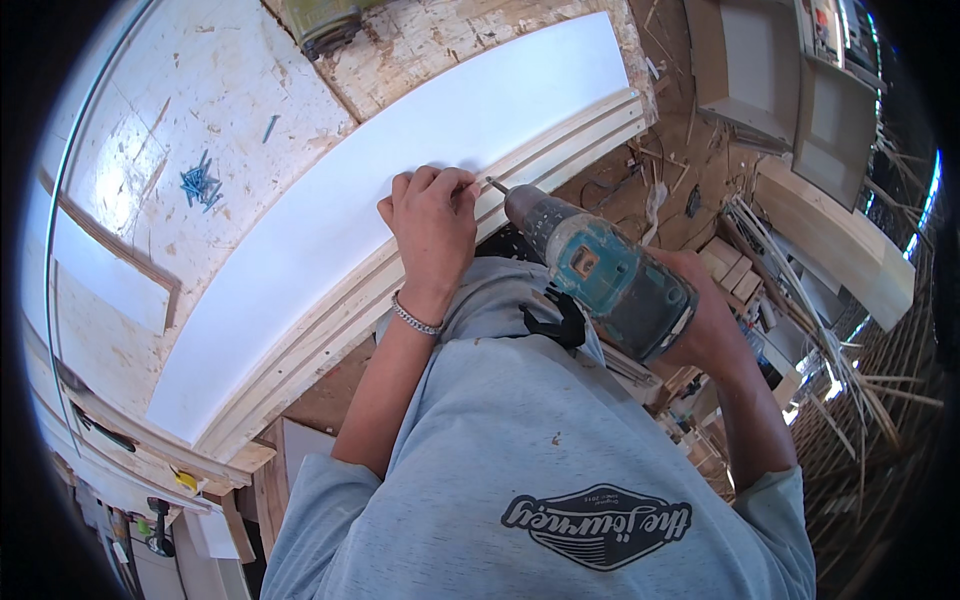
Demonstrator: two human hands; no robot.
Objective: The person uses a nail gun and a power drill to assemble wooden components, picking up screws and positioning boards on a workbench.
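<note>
My right hand (690, 285) grips a teal and black power drill (600, 270), held over my lap. Its bit points left toward the fingertips of my left hand (432, 215). Those fingers are pinched together at the edge of a white panel (290, 245) with one long side curved; whatever they hold is too small or hidden to make out. Along the panel's near side run pale wooden strips (330, 312), and the bit's tip is close above them. A pile of bluish screws (201, 184) lies farther left on the worktable (250, 60), with one loose screw (270, 128) beside it.
A green object (325, 22) sits at the table's far edge. Open box frames (750, 80) and a long wooden beam (850, 235) stand at the right, near thin sticks (800, 290). Another drill (159, 528) is at the lower left.
</note>
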